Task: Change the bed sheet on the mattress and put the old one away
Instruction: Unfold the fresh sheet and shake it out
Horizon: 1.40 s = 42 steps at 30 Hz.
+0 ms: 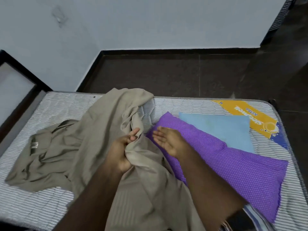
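Observation:
A crumpled beige bed sheet (pixel 70 147) lies bunched over the middle and left of the striped bare mattress (pixel 33 212). My left hand (pixel 121 152) grips a gathered fold of the beige sheet near the mattress centre. My right hand (pixel 168 139) hovers open, fingers straight, just right of that fold and above the purple dotted pillow (pixel 233 167). A folded light-blue cloth (pixel 225 129) lies flat behind the pillow.
A yellow and blue brand label (pixel 253 119) covers the mattress's far right corner. Dark tiled floor (pixel 166 74) lies beyond the bed, with a pale wall (pixel 133 22) behind. The dark bed frame (pixel 25 70) shows at the left.

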Available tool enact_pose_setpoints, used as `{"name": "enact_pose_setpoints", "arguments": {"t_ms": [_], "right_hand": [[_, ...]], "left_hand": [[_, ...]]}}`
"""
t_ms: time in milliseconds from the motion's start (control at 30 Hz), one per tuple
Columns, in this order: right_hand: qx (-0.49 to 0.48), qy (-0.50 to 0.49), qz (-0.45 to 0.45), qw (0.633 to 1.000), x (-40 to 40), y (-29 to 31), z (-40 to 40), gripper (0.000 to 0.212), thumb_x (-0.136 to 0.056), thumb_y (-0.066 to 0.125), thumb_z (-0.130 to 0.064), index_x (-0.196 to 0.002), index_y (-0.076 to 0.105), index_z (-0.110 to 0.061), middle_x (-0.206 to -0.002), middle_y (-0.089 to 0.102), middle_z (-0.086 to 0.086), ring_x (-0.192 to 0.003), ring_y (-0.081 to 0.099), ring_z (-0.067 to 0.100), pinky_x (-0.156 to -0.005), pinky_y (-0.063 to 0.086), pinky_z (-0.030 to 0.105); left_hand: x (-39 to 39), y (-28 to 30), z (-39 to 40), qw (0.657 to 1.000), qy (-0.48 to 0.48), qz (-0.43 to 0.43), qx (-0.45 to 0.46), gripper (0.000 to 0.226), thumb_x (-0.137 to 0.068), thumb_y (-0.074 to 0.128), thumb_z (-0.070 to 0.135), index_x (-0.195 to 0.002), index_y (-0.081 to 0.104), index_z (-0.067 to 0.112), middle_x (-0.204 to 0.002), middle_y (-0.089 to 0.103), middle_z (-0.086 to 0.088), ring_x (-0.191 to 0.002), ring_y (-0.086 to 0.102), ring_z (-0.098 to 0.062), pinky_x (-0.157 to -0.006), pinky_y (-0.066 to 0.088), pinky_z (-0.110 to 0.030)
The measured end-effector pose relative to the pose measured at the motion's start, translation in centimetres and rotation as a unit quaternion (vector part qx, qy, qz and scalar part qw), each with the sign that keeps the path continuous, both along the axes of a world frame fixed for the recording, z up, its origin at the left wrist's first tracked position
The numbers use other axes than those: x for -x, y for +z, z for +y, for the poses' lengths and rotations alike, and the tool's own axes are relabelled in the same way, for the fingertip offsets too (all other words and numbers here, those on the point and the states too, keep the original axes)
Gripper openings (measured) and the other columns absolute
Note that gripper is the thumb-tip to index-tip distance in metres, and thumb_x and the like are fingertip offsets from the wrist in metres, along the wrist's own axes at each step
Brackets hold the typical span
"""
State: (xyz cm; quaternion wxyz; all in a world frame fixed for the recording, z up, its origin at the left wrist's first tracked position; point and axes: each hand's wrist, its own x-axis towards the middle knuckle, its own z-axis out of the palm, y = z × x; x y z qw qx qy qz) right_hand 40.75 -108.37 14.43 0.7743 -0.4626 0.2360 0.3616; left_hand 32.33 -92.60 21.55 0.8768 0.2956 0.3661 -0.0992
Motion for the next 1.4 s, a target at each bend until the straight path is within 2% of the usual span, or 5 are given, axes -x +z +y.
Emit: {"name": "enact_pose_setpoints", "arguments": {"t_ms": [267, 500, 867, 1100, 1400], "right_hand": [[0.053, 0.106, 0.073, 0.99, 0.0, -1.0, 9.1, 0.035, -0.102, 0.044, -0.018, -0.128, 0.061, -0.002, -0.103, 0.062, 0.015, -0.074, 0.061, 0.024, -0.044, 0.052, 0.025], [-0.078, 0.042, 0.113, 0.99, -1.5, -0.1, 11.8, 0.041, -0.097, 0.055, -0.034, -0.101, 0.074, 0.003, -0.093, 0.074, 0.019, -0.085, 0.074, 0.032, -0.066, 0.061, 0.035], [0.468, 0.088, -0.357, 0.804, -9.4, 4.9, 5.9, 0.018, -0.088, 0.068, -0.018, -0.101, 0.079, -0.015, -0.104, 0.077, 0.005, -0.102, 0.069, 0.024, -0.093, 0.051, 0.028], [0.035, -0.244, -0.425, 0.871, -9.3, 19.5, 4.7, 0.028, -0.09, 0.064, 0.009, -0.093, 0.075, -0.017, -0.093, 0.074, 0.006, -0.087, 0.066, 0.017, -0.091, 0.054, 0.037], [-0.154, -0.029, -0.413, 0.897, -0.6, 20.7, -1.6, 0.049, -0.073, 0.073, 0.006, -0.111, 0.075, -0.024, -0.107, 0.074, 0.004, -0.094, 0.067, 0.016, -0.079, 0.057, 0.028]], "left_hand": [[3.4, 3.2, 1.7, 0.994, -0.045, -0.089, 0.054, 0.063, -0.065, 0.062, -0.008, -0.126, 0.065, 0.008, -0.072, 0.057, -0.002, -0.078, 0.064, -0.02, -0.092, 0.056, -0.042], [4.3, 2.7, 3.3, 0.994, -0.079, -0.069, 0.024, 0.048, -0.065, 0.048, -0.01, -0.105, 0.073, 0.0, -0.061, 0.045, -0.003, -0.06, 0.051, -0.018, -0.077, 0.048, -0.036], [3.3, 1.7, 3.7, 0.977, -0.185, -0.071, -0.072, 0.05, -0.06, 0.054, -0.004, -0.109, 0.064, 0.001, -0.075, 0.061, -0.011, -0.062, 0.059, -0.019, -0.062, 0.054, -0.028], [1.3, 3.2, 6.1, 0.927, -0.181, 0.033, -0.327, 0.021, -0.097, 0.055, 0.021, -0.111, 0.071, 0.018, -0.104, 0.071, -0.002, -0.094, 0.062, -0.018, -0.078, 0.05, -0.035], [-3.8, 5.4, 4.7, 0.935, -0.169, 0.018, -0.312, 0.053, -0.093, 0.051, 0.065, -0.111, 0.067, 0.018, -0.102, 0.071, -0.001, -0.086, 0.066, -0.021, -0.07, 0.051, -0.031]]}}
